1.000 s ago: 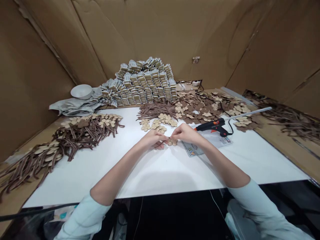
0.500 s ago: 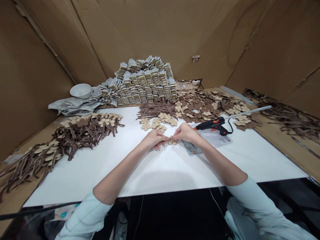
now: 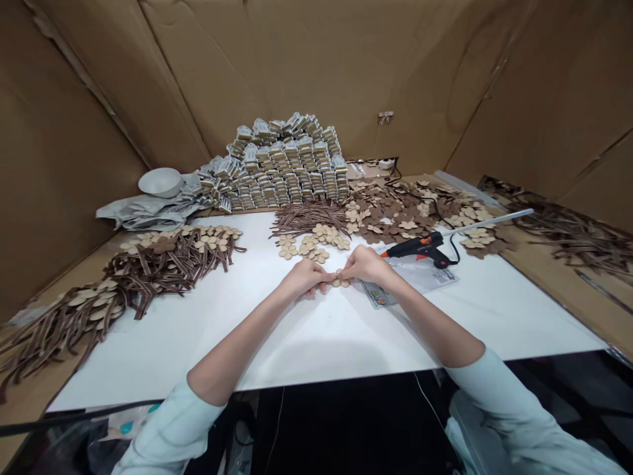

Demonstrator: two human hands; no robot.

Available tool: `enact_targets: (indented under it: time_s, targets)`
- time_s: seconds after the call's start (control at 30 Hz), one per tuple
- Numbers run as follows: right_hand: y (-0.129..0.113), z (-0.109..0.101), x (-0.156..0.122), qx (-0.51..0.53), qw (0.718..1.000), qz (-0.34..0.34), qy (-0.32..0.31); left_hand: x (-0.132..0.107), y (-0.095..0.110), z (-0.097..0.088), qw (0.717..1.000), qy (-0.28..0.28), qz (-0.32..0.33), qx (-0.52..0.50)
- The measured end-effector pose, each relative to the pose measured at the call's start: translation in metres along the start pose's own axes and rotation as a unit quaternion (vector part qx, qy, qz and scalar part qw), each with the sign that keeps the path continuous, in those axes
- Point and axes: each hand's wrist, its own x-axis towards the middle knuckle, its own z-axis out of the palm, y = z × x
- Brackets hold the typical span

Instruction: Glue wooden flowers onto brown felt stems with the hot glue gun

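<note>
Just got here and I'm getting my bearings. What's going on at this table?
A person's left hand and right hand come together, fingertips pinched at small wooden flower cutouts on a white board. A hot glue gun lies to the right; brown ribbon strips lie heaped to the left, and stacked packets rise behind.

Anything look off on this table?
The glue gun stands out: an unusually long glue stick juts from its back, out over the wooden flower cutouts. Brown ribbon strips also spill past the left edge of the white board.
</note>
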Motion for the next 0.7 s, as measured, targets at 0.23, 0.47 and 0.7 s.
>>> enact_targets:
  time_s: [0.23, 0.47, 0.7]
  targets:
    - [-0.011, -0.004, -0.003, -0.057, 0.997, 0.045, -0.007, 0.000, 0.002, 0.001, 1.000, 0.005, -0.009, 0.006]
    - [-0.019, -0.008, 0.001, -0.139, 0.987, 0.084, -0.009, 0.004, -0.002, 0.002, 1.000, -0.002, -0.007, -0.020]
    - [-0.028, -0.007, 0.001, -0.125, 0.990, 0.062, -0.031, 0.000, 0.001, -0.009, 0.991, -0.077, -0.068, -0.089]
